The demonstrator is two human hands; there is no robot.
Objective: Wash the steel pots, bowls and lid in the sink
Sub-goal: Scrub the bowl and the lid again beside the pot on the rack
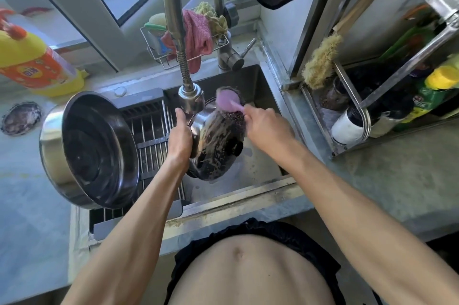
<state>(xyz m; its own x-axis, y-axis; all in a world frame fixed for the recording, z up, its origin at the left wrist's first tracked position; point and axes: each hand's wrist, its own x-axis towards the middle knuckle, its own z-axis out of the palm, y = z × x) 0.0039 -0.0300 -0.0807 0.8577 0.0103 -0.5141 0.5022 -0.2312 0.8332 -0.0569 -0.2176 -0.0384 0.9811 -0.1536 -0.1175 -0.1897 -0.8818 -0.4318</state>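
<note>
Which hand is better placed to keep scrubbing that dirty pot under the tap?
Right. The right hand already grips the pink brush against the soiled pot, while the left hand is busy holding its rim.

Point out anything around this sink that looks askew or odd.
The large steel pot lies tipped on its side on the drying rack, its rim overhanging the counter. The dirty pot gripped by the left hand carries dark grainy residue; the right hand scrubs with a pink brush.
</note>
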